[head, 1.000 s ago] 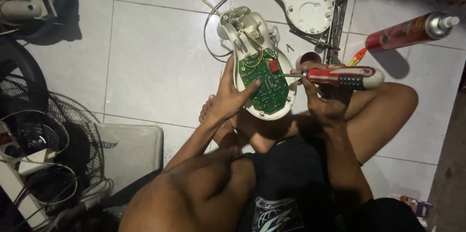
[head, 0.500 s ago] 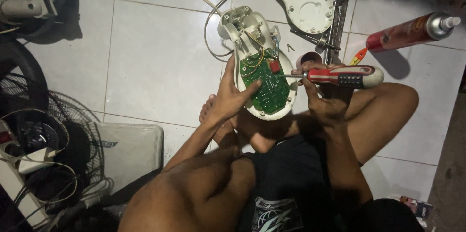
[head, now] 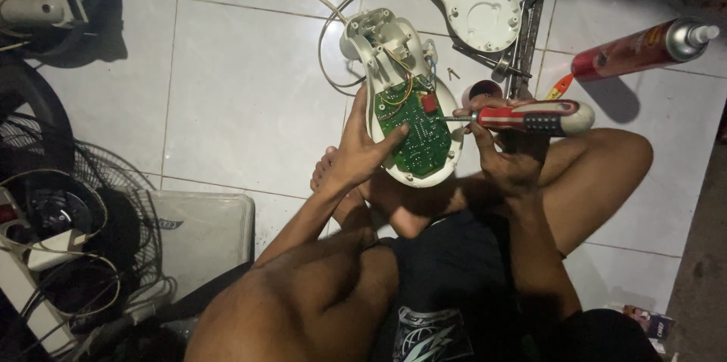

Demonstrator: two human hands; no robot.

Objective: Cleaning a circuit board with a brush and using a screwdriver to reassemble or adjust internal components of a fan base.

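The person sits cross-legged on the tiled floor [head: 250, 104], knees spread, with the work resting over the feet; the left hand [head: 362, 151] cups the white housing [head: 394, 51] at its nine o'clock edge, its grip closed on the rim with the thumb laid on the green circuit board [head: 418, 131] inside; the right hand [head: 506, 156] sits at three o'clock of the board, its grip clamped on a screwdriver [head: 530, 117] with a red, black and white handle, held level, its tip touching the board just under a small red part [head: 429, 102]; coloured wires [head: 400, 89] run from the board toward the housing's narrow twelve o'clock end; just beyond the screwdriver, at one o'clock of the board, stands a small dark cup [head: 483, 91] with loose screws [head: 453, 73] near it; farther at two o'clock lie wrenches [head: 528, 29] and a red spray can [head: 640, 48] on its side; at twelve o'clock lies a white cover plate [head: 473, 0], underside up, and a loose cable [head: 341, 6] trails from the housing; well apart at nine o'clock are a fan grille [head: 91, 180], tangled cords [head: 45, 241] and a grey box [head: 201, 229].
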